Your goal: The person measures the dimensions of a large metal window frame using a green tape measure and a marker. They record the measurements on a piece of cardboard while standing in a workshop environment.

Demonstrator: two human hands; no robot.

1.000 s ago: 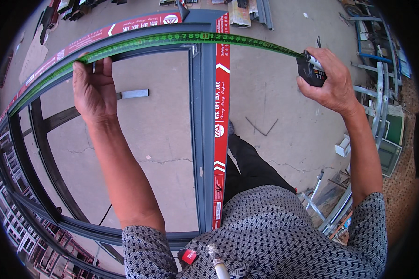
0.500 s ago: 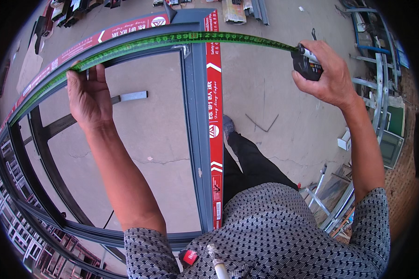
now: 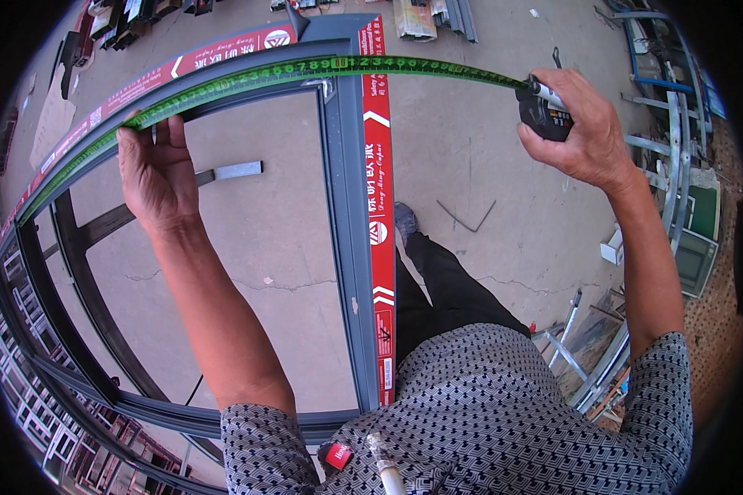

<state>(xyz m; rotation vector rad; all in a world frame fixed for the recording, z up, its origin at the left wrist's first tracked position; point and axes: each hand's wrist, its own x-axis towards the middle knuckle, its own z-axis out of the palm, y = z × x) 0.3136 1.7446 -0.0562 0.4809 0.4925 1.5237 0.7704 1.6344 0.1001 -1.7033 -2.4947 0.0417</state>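
A green tape measure blade point(image 3: 437, 70) stretches along the far rail of a dark grey metal window or door frame point(image 3: 351, 214), and runs past its right corner. My left hand point(image 3: 163, 177) pinches the blade against that rail, thumb below it. Beyond the corner, my right hand point(image 3: 590, 132) is closed around the black tape measure case point(image 3: 543, 120). A slim white stick like a marker point(image 3: 546, 94) is also held there, lying across the case. The blade's far left end is too small to make out.
Red and white protective film point(image 3: 380, 272) covers the frame's outer faces. Metal profiles and racks point(image 3: 677, 181) stand at the right, and more bundled profiles point(image 3: 454, 21) lie at the back. A bent thin rod point(image 3: 466, 224) is on the floor. A lit cigarette point(image 3: 388, 470) shows at the lower edge.
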